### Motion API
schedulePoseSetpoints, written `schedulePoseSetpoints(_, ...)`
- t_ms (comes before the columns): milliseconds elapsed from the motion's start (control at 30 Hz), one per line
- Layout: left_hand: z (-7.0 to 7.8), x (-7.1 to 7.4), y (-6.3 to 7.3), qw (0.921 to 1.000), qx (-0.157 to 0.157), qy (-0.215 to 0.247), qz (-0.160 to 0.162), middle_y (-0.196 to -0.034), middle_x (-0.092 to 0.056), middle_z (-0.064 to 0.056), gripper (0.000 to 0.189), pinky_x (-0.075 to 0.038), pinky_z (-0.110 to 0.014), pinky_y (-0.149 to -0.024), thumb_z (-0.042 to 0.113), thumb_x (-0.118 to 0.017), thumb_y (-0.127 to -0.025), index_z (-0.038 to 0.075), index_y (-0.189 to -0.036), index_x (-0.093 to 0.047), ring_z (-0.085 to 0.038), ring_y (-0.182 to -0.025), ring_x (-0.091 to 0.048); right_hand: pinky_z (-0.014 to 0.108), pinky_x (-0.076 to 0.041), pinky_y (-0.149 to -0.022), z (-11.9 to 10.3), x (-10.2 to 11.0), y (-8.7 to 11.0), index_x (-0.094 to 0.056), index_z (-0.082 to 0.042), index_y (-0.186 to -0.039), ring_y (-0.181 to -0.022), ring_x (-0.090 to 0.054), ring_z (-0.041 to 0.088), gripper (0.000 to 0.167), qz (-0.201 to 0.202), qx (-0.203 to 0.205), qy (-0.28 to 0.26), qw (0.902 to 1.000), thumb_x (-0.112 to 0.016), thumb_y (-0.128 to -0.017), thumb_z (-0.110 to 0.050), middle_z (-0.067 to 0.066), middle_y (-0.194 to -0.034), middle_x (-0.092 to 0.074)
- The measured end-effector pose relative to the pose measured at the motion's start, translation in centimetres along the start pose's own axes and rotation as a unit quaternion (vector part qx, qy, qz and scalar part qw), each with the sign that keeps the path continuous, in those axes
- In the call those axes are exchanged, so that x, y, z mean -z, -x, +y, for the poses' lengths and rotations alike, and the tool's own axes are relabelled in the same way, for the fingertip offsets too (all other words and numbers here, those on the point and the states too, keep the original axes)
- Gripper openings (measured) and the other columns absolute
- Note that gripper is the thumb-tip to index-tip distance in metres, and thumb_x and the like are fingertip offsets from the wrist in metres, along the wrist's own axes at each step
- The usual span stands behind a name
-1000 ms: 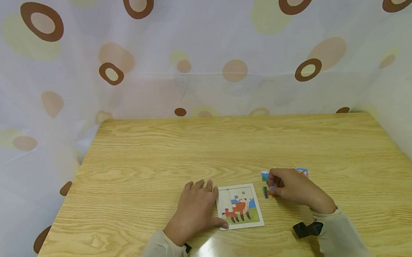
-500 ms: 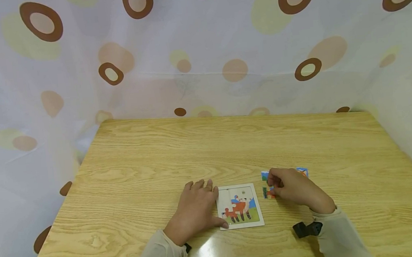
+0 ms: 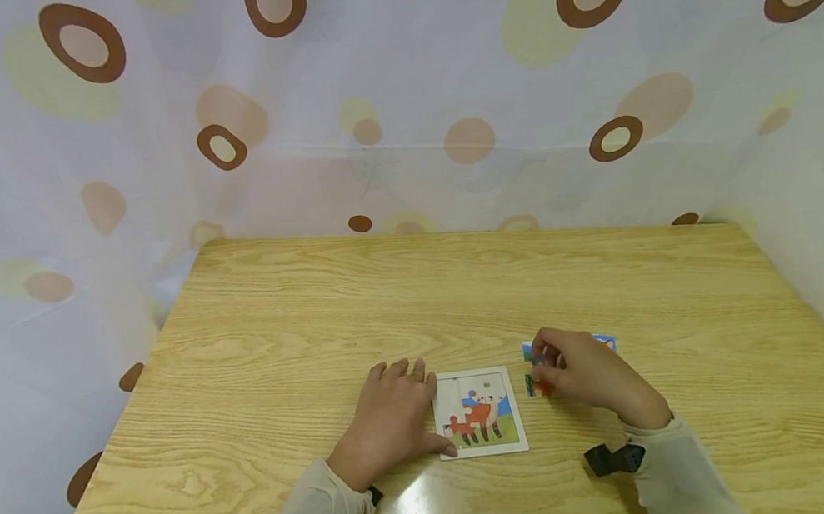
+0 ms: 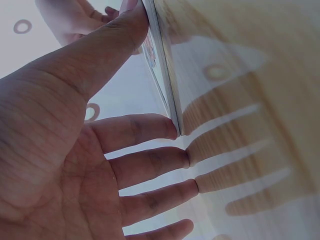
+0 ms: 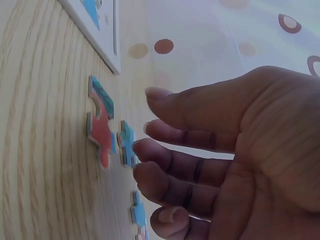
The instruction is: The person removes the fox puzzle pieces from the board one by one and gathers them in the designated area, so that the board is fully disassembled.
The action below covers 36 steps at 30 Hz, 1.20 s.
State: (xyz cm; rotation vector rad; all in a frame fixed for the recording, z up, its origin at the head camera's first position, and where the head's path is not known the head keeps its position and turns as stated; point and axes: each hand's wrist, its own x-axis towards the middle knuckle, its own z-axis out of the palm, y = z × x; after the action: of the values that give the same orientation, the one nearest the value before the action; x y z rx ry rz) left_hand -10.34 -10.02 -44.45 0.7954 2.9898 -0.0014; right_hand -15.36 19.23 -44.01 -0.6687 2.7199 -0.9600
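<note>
A square white-bordered jigsaw board (image 3: 488,451) lies on the table, partly filled with pieces that picture a red-and-white animal. My left hand (image 3: 388,427) rests along its left side, fingers spread and straight, with the thumb on the near left corner. To the right, my right hand (image 3: 594,376) hovers over loose jigsaw pieces, its fingers loosely bent. In the right wrist view a gap shows between thumb and fingertips, with nothing held. Below them lie a red-and-blue jigsaw piece (image 5: 101,132) and a blue jigsaw piece (image 5: 127,145). The right hand partly hides the pieces in the head view.
Another loose jigsaw piece (image 3: 605,340) lies just beyond the right hand. The wooden table (image 3: 311,301) reaches back to a white curtain (image 3: 394,83) with brown and beige rings, which also hangs at both sides.
My right hand has risen slightly off the loose pieces and its fingertips have shifted a little left. The left hand and the board have stayed in place.
</note>
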Motion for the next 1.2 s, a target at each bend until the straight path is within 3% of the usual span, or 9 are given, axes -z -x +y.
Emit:
schedulePoseSetpoints(633, 0.1, 0.0, -0.1, 1.0, -0.001, 0.0, -0.001, -0.146, -0.06, -0.013, 0.097, -0.043, -0.052, -0.108, 0.078, -0.078, -0.069, 0.011, -0.139, -0.067, -0.033, -0.135, -0.054, 0.025, -0.044, -0.055, -2.0, -2.5, -0.8, -0.064, -0.002, -0.106, -0.058, -0.048, 0.006, 0.017, -0.005, 0.045, -0.033, 0.9984, -0.074, -0.095, -0.009, -0.005, -0.072, -0.057)
schedulePoseSetpoints(967, 0.1, 0.0, 0.0, 0.9999, -0.004, -0.004, 0.009, -0.144, -0.061, -0.013, 0.097, -0.044, -0.053, -0.107, 0.078, -0.078, -0.068, 0.01, -0.137, -0.068, -0.033, -0.133, -0.056, 0.024, -0.044, -0.056, -3.5, -3.9, -1.2, -0.064, -0.001, -0.106, -0.06, -0.049, 0.007, 0.016, -0.036, 0.081, -0.073, 0.9934, -0.074, -0.095, -0.009, -0.005, -0.075, -0.058)
schedulePoseSetpoints(1200, 0.1, 0.0, 0.0, 0.9999, -0.005, -0.008, 0.008, -0.143, -0.062, -0.013, 0.097, -0.045, -0.052, -0.107, 0.078, -0.078, -0.069, 0.01, -0.137, -0.068, -0.033, -0.133, -0.057, 0.024, -0.045, -0.055, -4.2, -4.8, -1.3, -0.066, 0.002, -0.111, -0.059, -0.05, 0.005, 0.018, -0.065, 0.078, -0.082, 0.9915, -0.071, -0.097, -0.006, -0.005, -0.075, -0.058)
